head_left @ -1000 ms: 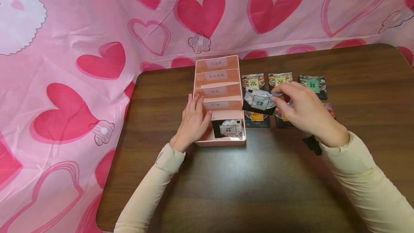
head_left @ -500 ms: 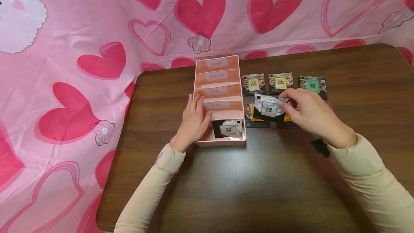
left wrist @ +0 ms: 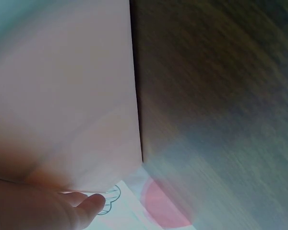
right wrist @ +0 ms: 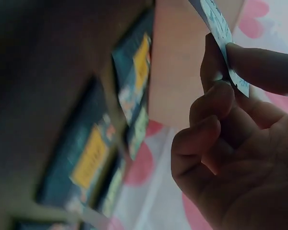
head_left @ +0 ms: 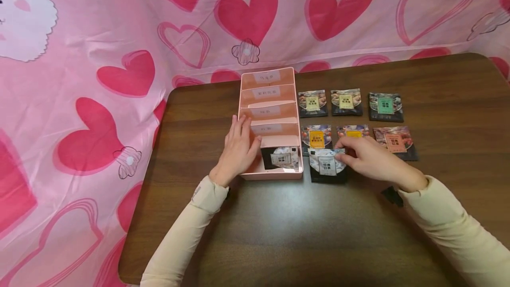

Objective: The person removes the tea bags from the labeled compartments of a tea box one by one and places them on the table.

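Note:
In the head view my left hand [head_left: 237, 149] rests on the left rim of a pink divided box [head_left: 299, 154], its fingers lying relaxed along it. A black and white tea sachet [head_left: 283, 158] lies in the front compartment. My right hand [head_left: 370, 156] pinches the upper right corner of another black and white tea sachet [head_left: 327, 165] between thumb and fingers, just right of the box. The right wrist view shows this sachet [right wrist: 221, 31] edge-on between thumb and index finger, the other fingers curled. In the left wrist view, my fingers [left wrist: 90, 207] show beside the box's outer wall [left wrist: 77, 96].
Behind the right hand lie two rows of tea sachets: yellow-labelled [head_left: 312, 102], green-labelled [head_left: 385, 105], orange-labelled [head_left: 315, 137] and red-labelled [head_left: 395, 141]. Paper labels [head_left: 266, 93] mark the box's compartments. A heart-patterned pink cloth [head_left: 334, 12] hangs behind the wooden table [head_left: 279, 234].
My right hand has carried the pinched sachet from above the other sachets toward me, down to the box's front right. The left hand has stayed on the box.

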Demonstrator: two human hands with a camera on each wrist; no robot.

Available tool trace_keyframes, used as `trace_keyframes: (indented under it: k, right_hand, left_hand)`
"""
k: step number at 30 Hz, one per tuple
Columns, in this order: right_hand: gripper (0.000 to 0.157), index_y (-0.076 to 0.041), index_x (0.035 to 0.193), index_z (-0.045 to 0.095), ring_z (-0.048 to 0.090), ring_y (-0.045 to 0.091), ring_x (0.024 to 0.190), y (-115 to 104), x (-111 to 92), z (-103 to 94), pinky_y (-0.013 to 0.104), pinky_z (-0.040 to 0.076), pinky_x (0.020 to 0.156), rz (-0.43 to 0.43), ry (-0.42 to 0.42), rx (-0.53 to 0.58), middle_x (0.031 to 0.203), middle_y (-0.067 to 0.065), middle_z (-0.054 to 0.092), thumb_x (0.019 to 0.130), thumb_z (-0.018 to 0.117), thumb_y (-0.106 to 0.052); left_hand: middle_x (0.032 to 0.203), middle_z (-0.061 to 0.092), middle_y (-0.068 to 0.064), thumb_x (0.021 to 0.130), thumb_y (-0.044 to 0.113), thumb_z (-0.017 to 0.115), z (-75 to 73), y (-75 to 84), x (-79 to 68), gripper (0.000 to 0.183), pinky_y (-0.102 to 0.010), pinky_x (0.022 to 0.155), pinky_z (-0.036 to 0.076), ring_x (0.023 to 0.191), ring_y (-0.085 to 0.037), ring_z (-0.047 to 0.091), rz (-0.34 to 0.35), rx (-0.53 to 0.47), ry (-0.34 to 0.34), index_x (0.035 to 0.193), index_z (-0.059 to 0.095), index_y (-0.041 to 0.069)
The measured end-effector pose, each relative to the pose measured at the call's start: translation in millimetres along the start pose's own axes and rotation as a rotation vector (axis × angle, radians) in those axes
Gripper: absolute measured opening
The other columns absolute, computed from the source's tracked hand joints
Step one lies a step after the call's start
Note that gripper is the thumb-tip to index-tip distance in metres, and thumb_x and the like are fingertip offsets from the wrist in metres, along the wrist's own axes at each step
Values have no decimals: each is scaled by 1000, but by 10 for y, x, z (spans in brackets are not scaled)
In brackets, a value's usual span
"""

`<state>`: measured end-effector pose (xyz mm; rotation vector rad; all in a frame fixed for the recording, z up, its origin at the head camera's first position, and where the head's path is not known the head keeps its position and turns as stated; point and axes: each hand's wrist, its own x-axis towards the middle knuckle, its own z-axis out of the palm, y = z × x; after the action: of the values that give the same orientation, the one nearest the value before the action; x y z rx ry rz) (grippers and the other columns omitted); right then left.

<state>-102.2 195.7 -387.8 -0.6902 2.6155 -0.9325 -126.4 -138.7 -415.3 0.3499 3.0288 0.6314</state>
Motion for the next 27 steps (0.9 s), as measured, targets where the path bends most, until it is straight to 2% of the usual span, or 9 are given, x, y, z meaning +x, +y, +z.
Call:
trace_keyframes:
  k: [3,8,15,20,27]
  right_hand:
    - [8,-9,100,66,45,10,61,16,14,92,24,38,54,15,-52,49,73,-3,57,92,63,-12]
    - [12,-5,99,66,46,11,62,47,34,163,25,38,53,47,-111,65,75,-2,60,91,64,-13]
    - [19,-3,103,66,49,13,63,66,63,199,28,39,56,141,-180,-17,77,0,62,91,64,-17]
    - [21,-3,104,66,49,13,62,52,77,270,28,40,54,171,-184,-56,76,1,62,90,64,-18]
    - [20,-2,102,64,49,13,59,44,87,341,28,39,52,168,-165,-81,73,1,60,90,64,-17]
  left_hand:
    - [160,15,-14,99,40,43,2,1,3,66,-57,118,17,151,-33,-1,-2,2,5,151,24,4]
    - [160,16,-14,99,40,42,1,3,6,66,-56,118,17,151,-32,-1,-2,0,9,151,24,5]
    - [160,17,-14,99,40,42,-4,3,8,65,-56,118,17,151,-32,0,-1,2,17,151,25,4]
    - [159,18,-15,99,39,42,0,8,9,65,-56,118,17,151,-33,1,3,3,21,151,25,4]
    - [160,17,-15,99,39,42,3,13,3,66,-56,118,17,151,-33,0,3,0,17,151,25,4]
